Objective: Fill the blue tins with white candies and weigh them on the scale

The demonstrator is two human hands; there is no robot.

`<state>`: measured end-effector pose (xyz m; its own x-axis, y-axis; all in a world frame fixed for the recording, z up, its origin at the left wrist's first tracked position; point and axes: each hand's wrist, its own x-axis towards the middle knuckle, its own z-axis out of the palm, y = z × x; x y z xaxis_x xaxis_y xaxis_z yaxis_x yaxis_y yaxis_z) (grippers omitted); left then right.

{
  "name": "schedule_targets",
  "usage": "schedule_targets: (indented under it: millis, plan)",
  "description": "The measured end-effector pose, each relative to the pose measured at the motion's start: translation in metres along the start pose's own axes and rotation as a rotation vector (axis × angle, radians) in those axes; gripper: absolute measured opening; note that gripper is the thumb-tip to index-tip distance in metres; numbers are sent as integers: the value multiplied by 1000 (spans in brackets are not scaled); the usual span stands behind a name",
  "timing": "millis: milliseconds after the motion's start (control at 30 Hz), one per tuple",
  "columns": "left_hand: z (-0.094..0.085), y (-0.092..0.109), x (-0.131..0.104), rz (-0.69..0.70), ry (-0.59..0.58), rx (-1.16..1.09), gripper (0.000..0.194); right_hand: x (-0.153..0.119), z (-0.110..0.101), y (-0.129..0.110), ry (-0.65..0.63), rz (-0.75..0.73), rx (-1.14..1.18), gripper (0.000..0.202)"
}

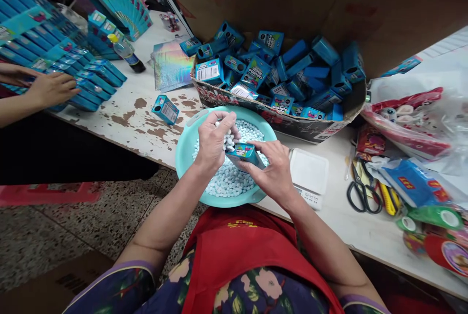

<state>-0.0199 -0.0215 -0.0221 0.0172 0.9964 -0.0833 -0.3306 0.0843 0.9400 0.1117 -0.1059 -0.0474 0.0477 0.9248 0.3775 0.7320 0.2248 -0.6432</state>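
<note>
Over a teal basin (185,158) of small pale candies (228,181), my left hand (215,141) is closed around a handful of white candies (229,142). Its fingers are at the left end of a small blue box (245,152). My right hand (272,165) grips that box from the right, thumb on the near side and fingers on the far side. The box is held tilted above the candies, and some candies are at its end beside my left fingers.
Behind the basin stands a carton (256,111) heaped with blue boxes. One blue box (165,109) lies left. A white scale (309,175), scissors (363,189) and a yellow cutter (388,197) are right. At far left, another person's hands (54,87) touch stacked blue boxes (95,82) near a bottle (126,53).
</note>
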Motion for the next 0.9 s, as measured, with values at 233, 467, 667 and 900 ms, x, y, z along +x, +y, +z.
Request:
schedule_targets:
  millis: [233,467,667,900]
  plan:
    - [1,0,-2,1,-51,-32,27,-4,2,2,29,22,13,38]
    - [3,-4,-5,-1,-68,-45,23,-7,0,6,17,27,21,37]
    - [4,-6,-7,-56,-94,-38,24,-10,-1,10,16,33,19,37]
    - [6,-5,-6,-51,-94,17,22,-12,-3,16,71,63,48,37]
